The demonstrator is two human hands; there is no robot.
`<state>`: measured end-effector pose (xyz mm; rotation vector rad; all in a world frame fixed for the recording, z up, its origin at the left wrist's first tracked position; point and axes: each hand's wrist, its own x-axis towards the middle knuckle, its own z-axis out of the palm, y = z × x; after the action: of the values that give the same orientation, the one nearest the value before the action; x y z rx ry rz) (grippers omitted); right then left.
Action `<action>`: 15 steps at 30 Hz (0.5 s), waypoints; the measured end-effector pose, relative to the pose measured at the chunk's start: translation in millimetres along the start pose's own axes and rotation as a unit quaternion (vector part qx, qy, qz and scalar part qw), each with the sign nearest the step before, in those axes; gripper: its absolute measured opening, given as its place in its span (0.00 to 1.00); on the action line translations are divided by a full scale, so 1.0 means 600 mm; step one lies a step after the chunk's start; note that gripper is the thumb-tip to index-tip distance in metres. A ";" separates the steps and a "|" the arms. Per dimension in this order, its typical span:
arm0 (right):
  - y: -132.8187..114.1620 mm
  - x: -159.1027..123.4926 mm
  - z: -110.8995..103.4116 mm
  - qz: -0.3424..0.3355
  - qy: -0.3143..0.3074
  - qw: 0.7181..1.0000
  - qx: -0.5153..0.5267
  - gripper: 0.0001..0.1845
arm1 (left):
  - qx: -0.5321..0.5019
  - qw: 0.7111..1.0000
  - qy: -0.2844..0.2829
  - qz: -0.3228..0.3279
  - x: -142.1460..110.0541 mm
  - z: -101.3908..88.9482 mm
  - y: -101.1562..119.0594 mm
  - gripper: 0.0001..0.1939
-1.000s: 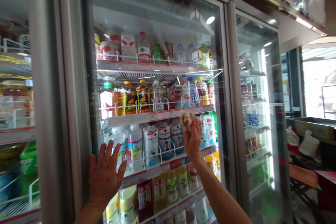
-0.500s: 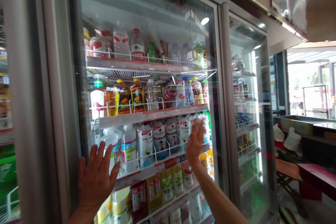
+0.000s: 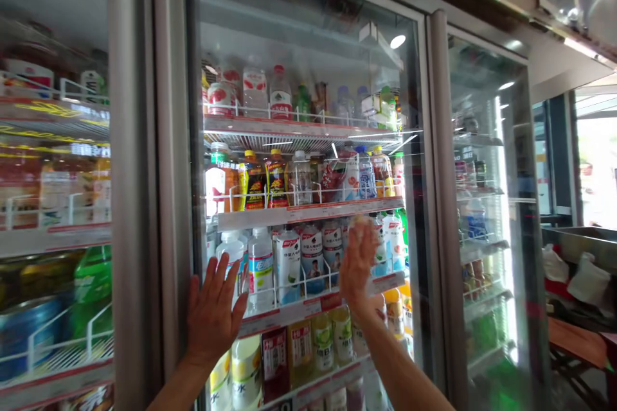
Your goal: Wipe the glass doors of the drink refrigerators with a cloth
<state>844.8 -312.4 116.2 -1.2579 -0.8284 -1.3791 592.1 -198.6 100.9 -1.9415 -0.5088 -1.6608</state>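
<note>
My left hand [image 3: 212, 309] lies flat with fingers spread on the glass door [image 3: 308, 32] of a drinks fridge, near the door's left frame [image 3: 168, 205]. My right hand [image 3: 357, 264] presses against the same glass further right, fingers closed over a pale crumpled wad [image 3: 359, 221] that shows blurred at the fingertips. Behind the glass, white bottles [image 3: 289, 263] stand on the shelf level with both hands. Orange and dark bottles [image 3: 263, 180] fill the shelf above.
Another glass door [image 3: 482, 205] adjoins on the right. To the left, more fridge shelves [image 3: 53, 237] hold cans and green bottles. A metal counter [image 3: 578, 237] with white bags [image 3: 585, 276] stands at far right, by a bright doorway.
My right hand has slid down the glass with the wad, from the upper shelf edge to the white bottles' level. My left hand has stayed flat on the door.
</note>
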 end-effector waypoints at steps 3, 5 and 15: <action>-0.124 -0.050 0.008 -0.150 -0.105 0.981 0.069 0.28 | -0.025 1.000 0.008 0.010 -0.001 0.000 -0.005 0.31; -0.166 -0.072 0.003 -0.254 -0.153 0.950 0.097 0.26 | -0.041 0.999 0.009 0.013 -0.002 -0.004 -0.007 0.30; -0.002 0.108 0.024 0.028 0.052 0.998 0.010 0.32 | -0.062 0.998 -0.008 -0.026 0.002 -0.021 -0.011 0.31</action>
<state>853.3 -313.6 182.0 -1.1758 -0.7277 -1.3761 578.5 -201.5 104.6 -2.0478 -0.4765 -1.7471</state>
